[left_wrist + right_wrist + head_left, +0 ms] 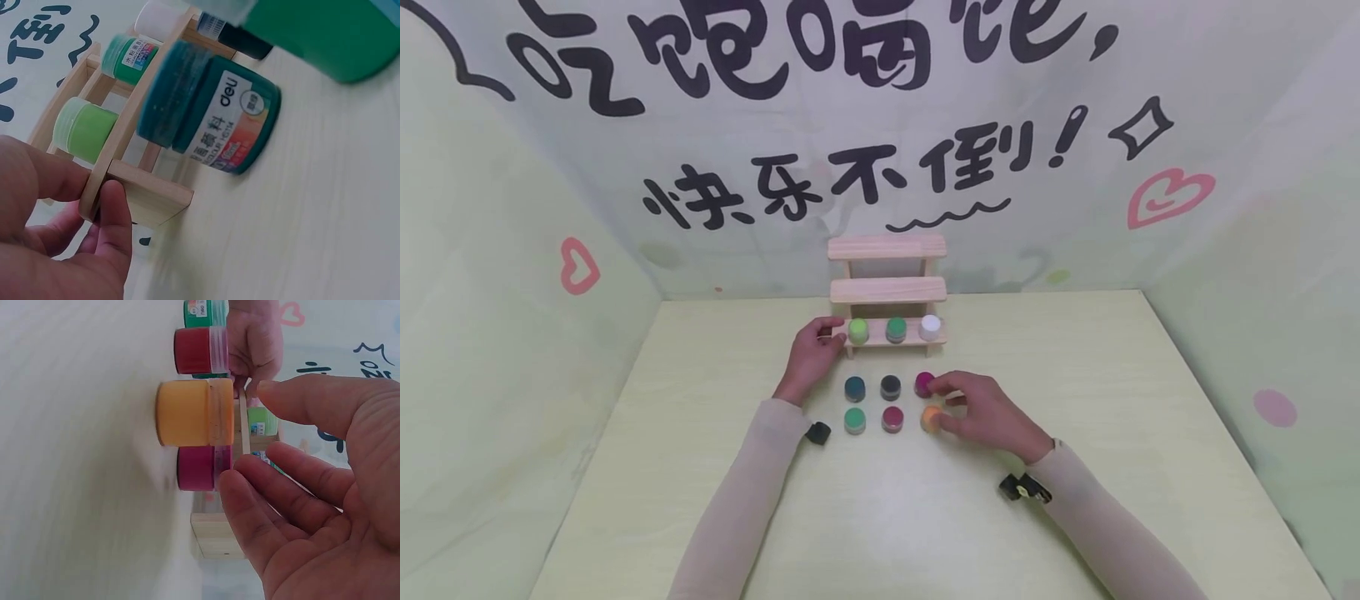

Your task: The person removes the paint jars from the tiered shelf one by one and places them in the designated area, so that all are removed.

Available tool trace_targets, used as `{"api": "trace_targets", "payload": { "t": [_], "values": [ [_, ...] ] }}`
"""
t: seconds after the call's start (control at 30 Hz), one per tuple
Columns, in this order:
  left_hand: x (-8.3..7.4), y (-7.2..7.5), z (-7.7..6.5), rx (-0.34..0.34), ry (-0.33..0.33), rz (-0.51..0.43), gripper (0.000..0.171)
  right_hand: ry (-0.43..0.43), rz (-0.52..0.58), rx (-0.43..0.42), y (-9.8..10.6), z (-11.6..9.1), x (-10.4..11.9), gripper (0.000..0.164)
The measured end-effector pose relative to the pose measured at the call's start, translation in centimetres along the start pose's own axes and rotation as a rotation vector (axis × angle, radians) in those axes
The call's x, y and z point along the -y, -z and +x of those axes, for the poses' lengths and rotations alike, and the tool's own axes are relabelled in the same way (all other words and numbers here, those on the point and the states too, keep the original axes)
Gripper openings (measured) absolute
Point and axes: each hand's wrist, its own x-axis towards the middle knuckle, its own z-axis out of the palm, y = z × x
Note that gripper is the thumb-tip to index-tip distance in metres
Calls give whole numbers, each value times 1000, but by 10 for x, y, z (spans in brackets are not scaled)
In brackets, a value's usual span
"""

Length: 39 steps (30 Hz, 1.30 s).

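Your left hand (pixel 811 354), pinch on 3-jar rack (pixel 887 288); right hand (pixel 988 412) loose by orange jar (pixel 187 414); teal jar label (pixel 224 122), left-wrist view only.

Wide lane on the table (pixel 1075 358) right of the rack (pixel 887 290). Room over its top two steps; three jars (pixel 897 329) obstruct the bottom one. Left hand (pixel 812 352) blocks the rack's left end. Orange jar (pixel 930 419) and magenta jar (pixel 923 383) bar the right hand (pixel 992 414) leftward; four other jars (pixel 891 387) crowd beyond.
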Motion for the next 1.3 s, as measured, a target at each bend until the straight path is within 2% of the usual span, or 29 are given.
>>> {"api": "trace_targets", "payload": {
  "t": [0.13,0.43,0.73,0.97,1.3],
  "values": [
    [-1,1,-1,-10,-4,-8,33,22,6,-25,4,5,0,46],
    [0,0,1,-3,21,-20,34,57,-32,-89,17,17,3,37],
    [3,1,1,-1,-11,-38,35,45,-4,-137,26,29,4,34],
    [7,0,-3,-2,-62,-43,35,18,7,-188,34,35,0,33],
    [8,2,-4,0,-64,-45,34,17,22,-272,41,54,-8,32]
  ]
}}
